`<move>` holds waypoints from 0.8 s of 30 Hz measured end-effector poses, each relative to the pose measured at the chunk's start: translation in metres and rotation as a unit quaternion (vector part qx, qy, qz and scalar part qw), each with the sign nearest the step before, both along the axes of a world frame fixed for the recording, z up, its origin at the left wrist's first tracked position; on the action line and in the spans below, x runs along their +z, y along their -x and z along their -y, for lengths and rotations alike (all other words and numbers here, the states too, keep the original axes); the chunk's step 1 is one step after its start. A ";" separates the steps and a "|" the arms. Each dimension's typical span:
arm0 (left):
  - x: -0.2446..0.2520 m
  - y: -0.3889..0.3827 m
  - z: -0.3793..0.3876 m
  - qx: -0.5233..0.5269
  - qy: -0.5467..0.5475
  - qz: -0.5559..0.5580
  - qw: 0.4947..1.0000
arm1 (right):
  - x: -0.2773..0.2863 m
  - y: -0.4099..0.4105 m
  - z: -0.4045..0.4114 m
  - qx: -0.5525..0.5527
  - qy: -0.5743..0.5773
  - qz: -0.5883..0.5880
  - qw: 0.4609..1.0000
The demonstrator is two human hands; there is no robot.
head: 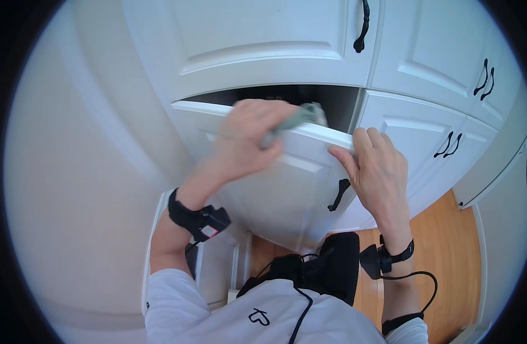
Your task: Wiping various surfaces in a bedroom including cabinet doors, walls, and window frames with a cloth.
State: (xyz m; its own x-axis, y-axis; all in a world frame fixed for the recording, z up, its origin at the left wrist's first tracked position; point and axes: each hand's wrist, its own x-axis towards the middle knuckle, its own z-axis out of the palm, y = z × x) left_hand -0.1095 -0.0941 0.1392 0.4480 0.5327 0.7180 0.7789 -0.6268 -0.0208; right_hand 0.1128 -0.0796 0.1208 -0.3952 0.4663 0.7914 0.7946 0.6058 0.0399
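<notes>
A white panelled cabinet door (289, 172) stands partly ajar below a larger upper door, with a dark gap behind its top edge. My left hand (250, 137), blurred, holds a green-grey cloth (295, 120) over that edge; part of the cloth hangs behind the door. The door's top right corner is gripped by my right hand (377, 167), fingers over the top and thumb on the front face. Below the thumb is the door's black metal handle (339, 195). The cabinet's inside is mostly too dark to make out.
Closed white cabinet doors (422, 124) with black handles continue to the right. An upper door (263, 38) is above the gap. A pale wall (87, 172) stands close on the left. Wooden floor (444, 258) shows at the lower right. A black cable (435, 284) loops from my right wrist strap.
</notes>
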 end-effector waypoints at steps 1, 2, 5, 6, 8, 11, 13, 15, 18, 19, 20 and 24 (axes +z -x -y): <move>-0.001 0.016 -0.001 0.036 -0.014 0.008 0.999 | 0.000 -0.001 0.002 0.001 -0.004 -0.004 1.000; -0.005 0.032 -0.002 0.091 -0.040 0.039 0.994 | 0.000 -0.001 0.005 0.004 -0.007 -0.009 1.000; -0.019 0.090 -0.002 0.262 -0.126 0.062 0.955 | -0.002 0.003 0.007 0.009 -0.017 -0.012 1.000; -0.022 0.092 -0.004 0.263 -0.127 0.061 0.955 | -0.002 0.003 0.007 0.010 -0.018 -0.013 1.000; -0.026 0.097 -0.005 0.288 -0.131 0.133 0.939 | -0.002 0.003 0.006 0.013 -0.027 -0.018 0.999; -0.030 0.086 -0.007 0.298 -0.143 0.191 0.924 | -0.005 0.000 0.005 0.024 -0.026 -0.032 0.999; -0.030 0.077 -0.005 0.288 -0.136 0.213 0.924 | -0.005 0.001 0.005 0.023 -0.029 -0.036 0.999; -0.030 0.062 0.001 0.278 -0.129 0.231 0.923 | -0.004 0.000 0.006 0.021 -0.031 -0.044 0.998; -0.035 0.013 0.006 0.250 -0.124 0.204 0.939 | -0.005 0.001 0.005 0.006 -0.016 -0.026 1.000; -0.038 -0.012 0.007 0.222 -0.113 0.209 0.946 | -0.007 0.002 0.003 0.022 -0.027 -0.061 0.998; -0.036 -0.033 0.012 0.184 -0.103 0.204 0.956 | -0.006 0.001 0.004 0.042 -0.040 -0.096 0.994; -0.031 -0.095 0.026 0.079 -0.089 0.216 0.969 | 0.000 -0.003 0.008 0.056 -0.003 -0.045 0.997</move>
